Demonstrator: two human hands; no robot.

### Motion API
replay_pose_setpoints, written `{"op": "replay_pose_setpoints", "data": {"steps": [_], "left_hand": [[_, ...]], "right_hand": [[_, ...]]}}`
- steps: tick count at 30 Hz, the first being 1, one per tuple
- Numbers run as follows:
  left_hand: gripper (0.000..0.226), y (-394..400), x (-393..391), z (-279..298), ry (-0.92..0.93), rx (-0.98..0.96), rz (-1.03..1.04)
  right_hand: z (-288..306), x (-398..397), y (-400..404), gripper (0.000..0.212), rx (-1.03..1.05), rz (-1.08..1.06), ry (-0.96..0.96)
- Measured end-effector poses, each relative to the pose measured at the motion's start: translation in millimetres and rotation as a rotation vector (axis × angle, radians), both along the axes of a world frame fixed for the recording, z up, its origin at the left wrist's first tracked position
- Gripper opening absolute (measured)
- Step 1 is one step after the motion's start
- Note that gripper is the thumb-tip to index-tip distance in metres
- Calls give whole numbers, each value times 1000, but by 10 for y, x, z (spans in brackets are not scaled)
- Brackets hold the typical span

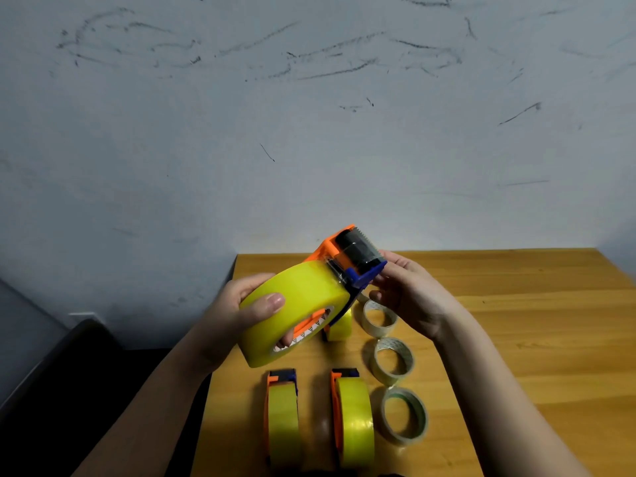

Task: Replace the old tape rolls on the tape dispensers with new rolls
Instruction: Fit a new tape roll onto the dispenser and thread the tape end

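two hands point(241, 315) point(409, 297) grip dispenser point(347, 263) holding yellow roll point(296, 304).

Both hands point(237, 315) point(409, 297) on a yellow-rolled dispenser point(344, 266) above table point(516, 321)

Two bare forearms, no sleeves in view. Left hand point(237, 311) and right hand point(409, 294) without rings, watch or gloves; short, unpainted thumbnail.

Tilted orange-blue dispenser point(347, 259) with full yellow roll point(292, 311) aloft; two loaded dispensers point(282, 418), perhaps four spent rolls point(392, 361) below.
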State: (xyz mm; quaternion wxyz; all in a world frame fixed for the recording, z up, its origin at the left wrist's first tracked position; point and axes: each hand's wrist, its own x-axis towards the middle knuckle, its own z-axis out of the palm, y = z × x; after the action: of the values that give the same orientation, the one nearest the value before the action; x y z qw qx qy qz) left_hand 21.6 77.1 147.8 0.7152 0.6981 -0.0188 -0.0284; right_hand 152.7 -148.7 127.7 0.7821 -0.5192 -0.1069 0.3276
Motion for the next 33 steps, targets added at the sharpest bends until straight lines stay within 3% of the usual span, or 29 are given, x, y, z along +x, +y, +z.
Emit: {"op": "replay_pose_setpoints", "data": {"steps": [1, 4, 6, 15, 20, 24, 29, 33], "left_hand": [[56, 0, -1, -2, 1, -9, -4], [54, -19, 3, -3, 0, -46, -23], [53, -41, 10, 0, -1, -61, -32], [50, -85, 10, -22, 16, -76, -31], [53, -91, 28, -33, 15, -69, -20], [55, -84, 35, -28, 13, -66, -32], [54, -77, 50, -19, 8, -45, -25], [55, -81, 54, -19, 6, -45, -30]], "right_hand": [[0, -11, 16, 4, 34, 36, 6], [-105, -11, 111, 41, 335, 72, 231], [-183, -20, 193, 53, 446, 29, 299], [-231, -85, 393, 47, 868, -159, 462], [-199, -144, 386, 61, 922, -259, 458], [-63, -240, 391, 24, 870, -335, 416], [-166, -171, 406, 61, 727, -304, 279], [-161, -162, 402, 54, 615, -396, 201]]}}
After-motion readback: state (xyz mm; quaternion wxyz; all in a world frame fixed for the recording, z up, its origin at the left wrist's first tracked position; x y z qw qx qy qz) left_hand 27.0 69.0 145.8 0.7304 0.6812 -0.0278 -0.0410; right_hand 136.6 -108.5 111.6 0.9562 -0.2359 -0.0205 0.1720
